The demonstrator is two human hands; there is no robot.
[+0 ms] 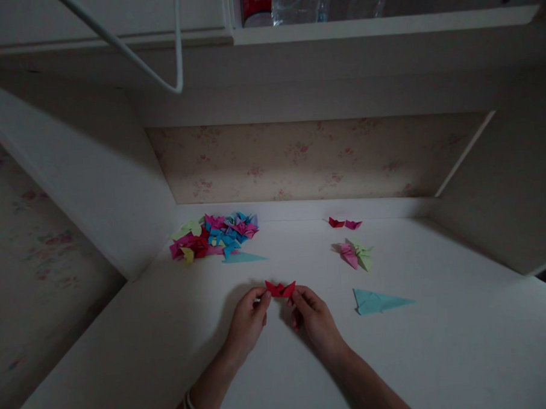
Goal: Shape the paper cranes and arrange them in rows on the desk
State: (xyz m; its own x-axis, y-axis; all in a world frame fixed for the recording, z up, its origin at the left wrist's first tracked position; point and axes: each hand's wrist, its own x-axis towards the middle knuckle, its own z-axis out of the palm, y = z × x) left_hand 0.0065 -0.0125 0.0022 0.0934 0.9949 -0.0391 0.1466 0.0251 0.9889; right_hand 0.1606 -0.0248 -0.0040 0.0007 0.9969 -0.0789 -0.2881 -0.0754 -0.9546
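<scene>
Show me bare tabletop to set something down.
Bare tabletop shows between the small teal piece and the pink piece, and right of the large teal piece. Crowded: back left, under the paper pile, and mid-table, where the left hand and right hand hold the red piece.

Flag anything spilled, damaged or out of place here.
Nothing looks spilled. The paper heap at the back left looks untidy, its pieces jumbled; a bent white wire juts oddly into view at upper left.

Dim light, white desk (442, 360) across lower half, floral wallpaper (316, 160) at center and far left, white shelf (383, 26) along upper right, pale side panel (85, 158) at left.
</scene>
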